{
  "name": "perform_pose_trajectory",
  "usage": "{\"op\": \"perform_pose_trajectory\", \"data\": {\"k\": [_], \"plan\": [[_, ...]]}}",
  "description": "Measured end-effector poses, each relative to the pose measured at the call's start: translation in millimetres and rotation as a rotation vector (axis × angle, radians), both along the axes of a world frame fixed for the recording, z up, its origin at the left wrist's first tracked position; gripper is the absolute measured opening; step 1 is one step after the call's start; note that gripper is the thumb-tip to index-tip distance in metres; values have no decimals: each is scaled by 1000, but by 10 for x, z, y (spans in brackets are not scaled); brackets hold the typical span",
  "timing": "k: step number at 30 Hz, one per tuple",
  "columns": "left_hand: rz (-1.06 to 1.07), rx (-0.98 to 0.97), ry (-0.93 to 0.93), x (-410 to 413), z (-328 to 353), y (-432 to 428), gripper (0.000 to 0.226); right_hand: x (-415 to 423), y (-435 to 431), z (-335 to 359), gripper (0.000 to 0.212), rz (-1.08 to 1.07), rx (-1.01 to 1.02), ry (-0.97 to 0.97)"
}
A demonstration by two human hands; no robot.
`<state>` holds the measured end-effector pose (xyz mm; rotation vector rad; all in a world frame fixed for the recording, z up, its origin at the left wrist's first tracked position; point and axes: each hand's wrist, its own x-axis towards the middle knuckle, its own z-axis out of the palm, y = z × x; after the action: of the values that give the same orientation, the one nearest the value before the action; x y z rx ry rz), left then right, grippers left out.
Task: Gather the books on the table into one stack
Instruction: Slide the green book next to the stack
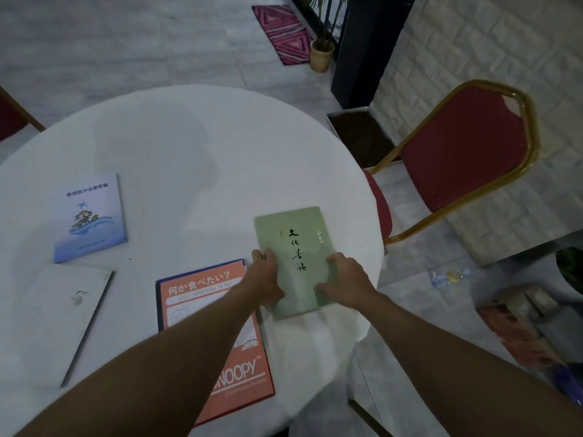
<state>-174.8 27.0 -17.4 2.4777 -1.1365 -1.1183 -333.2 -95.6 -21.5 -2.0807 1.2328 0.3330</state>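
A pale green book point(296, 244) with black calligraphy lies near the right edge of the round white table point(189, 146). My left hand point(266, 275) grips its left edge and my right hand point(344, 279) presses on its lower right side. Just left of it lies an orange Snoopy book point(202, 298), partly under my left forearm. A blue and white book point(91, 219) rests at the left. A plain white book point(53, 313) lies at the near left.
A red chair with a gold frame point(467, 152) stands close to the table on the right. A metal tray of soil point(359, 137) sits on the floor behind it. A potted plant point(321, 55) and a pink mat point(280, 33) are farther back.
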Motion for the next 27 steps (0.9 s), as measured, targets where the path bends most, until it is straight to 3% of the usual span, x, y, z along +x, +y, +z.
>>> {"op": "perform_pose_trajectory", "data": {"k": [4, 10, 14, 21, 27], "plan": [[-14, 17, -24, -172, -13, 71, 101, 35, 164, -48, 101, 92, -68, 91], [-51, 50, -17, -202, -3, 138, 105, -25, 193, -62, 104, 137, -54, 158], [-136, 52, -42, -104, 38, 203, 87, 18, 216, 38, 101, 136, -66, 166], [-162, -70, -298, 243, 280, 472, 81, 262, 271, 315, 88, 222, -187, 70], [-94, -20, -457, 669, 523, 820, 75, 727, 341, 494, 86, 362, -270, 46]]}}
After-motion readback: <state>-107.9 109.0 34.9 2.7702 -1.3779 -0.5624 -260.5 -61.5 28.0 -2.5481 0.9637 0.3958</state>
